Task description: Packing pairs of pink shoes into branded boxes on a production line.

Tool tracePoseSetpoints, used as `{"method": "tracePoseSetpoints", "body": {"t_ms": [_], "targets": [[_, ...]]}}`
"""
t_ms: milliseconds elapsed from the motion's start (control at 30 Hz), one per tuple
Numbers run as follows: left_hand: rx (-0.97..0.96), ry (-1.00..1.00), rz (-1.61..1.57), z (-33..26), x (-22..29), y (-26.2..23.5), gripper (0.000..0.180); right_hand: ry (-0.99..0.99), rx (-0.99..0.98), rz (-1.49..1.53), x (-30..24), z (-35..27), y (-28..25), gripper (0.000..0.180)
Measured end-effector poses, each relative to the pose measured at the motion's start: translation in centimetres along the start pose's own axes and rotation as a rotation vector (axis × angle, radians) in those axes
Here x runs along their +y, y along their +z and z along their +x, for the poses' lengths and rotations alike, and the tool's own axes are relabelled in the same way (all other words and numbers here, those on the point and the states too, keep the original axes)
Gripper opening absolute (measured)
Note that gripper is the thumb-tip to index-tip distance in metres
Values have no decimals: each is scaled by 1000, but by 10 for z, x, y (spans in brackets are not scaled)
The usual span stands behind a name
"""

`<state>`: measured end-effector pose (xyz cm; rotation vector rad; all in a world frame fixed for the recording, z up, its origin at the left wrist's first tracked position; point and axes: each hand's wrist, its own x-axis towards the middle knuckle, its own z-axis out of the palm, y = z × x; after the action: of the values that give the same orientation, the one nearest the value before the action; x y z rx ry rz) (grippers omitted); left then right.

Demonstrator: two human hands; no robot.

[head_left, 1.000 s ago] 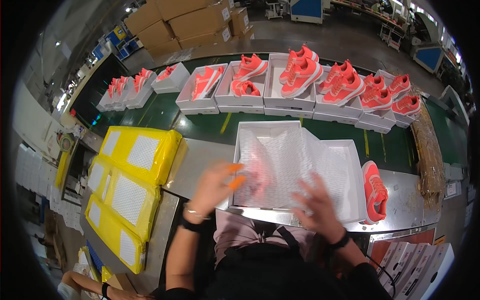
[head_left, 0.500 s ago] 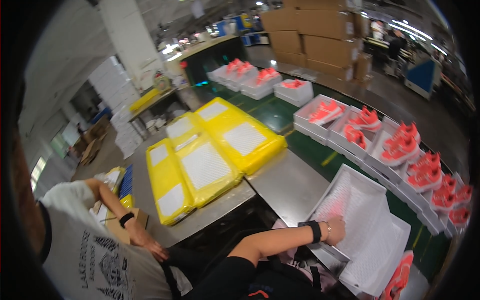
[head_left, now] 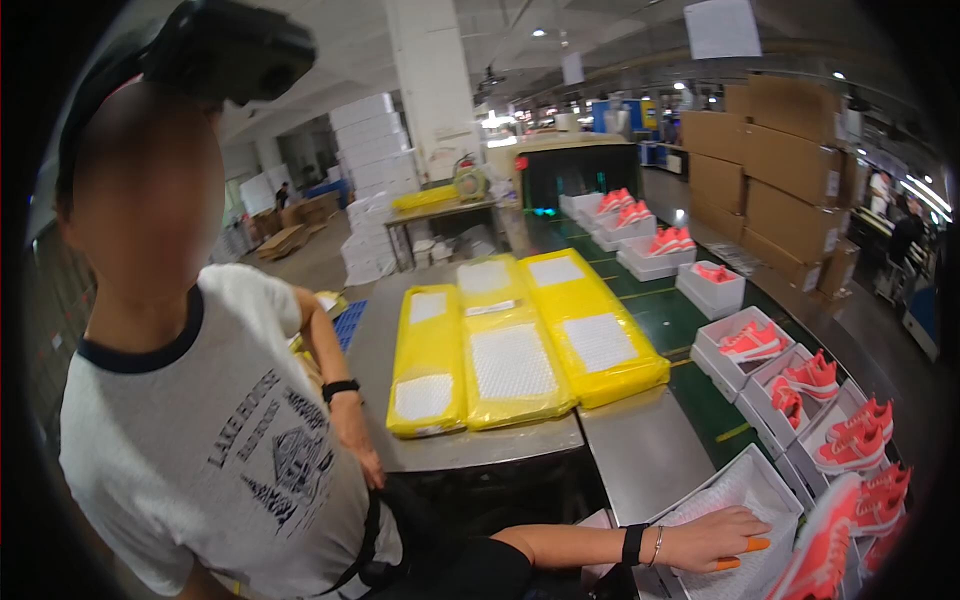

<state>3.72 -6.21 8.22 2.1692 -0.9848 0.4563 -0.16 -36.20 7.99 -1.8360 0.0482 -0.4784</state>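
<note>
Left fingers (head_left: 757, 545) spread over crinkled, patterned white paper (head_left: 722, 492) in rectangular box (head_left: 778, 488); coral shoe (head_left: 823, 552) near

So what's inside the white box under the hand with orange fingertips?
A white patterned sheet shows inside the box, partly hidden by the left hand. Anything beneath the sheet is covered.
</note>
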Motion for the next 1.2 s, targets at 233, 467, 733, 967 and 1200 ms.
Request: {"method": "tracePoseSetpoints", "body": {"t_ms": [233, 467, 733, 967, 1200], "targets": [[253, 64, 113, -11, 30, -64, 51, -135, -497, 144, -17, 2, 93, 56], [233, 256, 404, -35, 39, -73, 30, -650, -622, 4, -68, -18, 127, 50], [134, 241, 455, -41, 47, -73, 32, -656, -638, -54, -59, -23, 121, 47], [83, 275, 479, -46, 34, -69, 27, -627, -653, -6, -56, -23, 127, 49], [82, 293, 511, -41, 29, -63, 21, -585, -664, 24, -47, -22, 128, 48]]}}
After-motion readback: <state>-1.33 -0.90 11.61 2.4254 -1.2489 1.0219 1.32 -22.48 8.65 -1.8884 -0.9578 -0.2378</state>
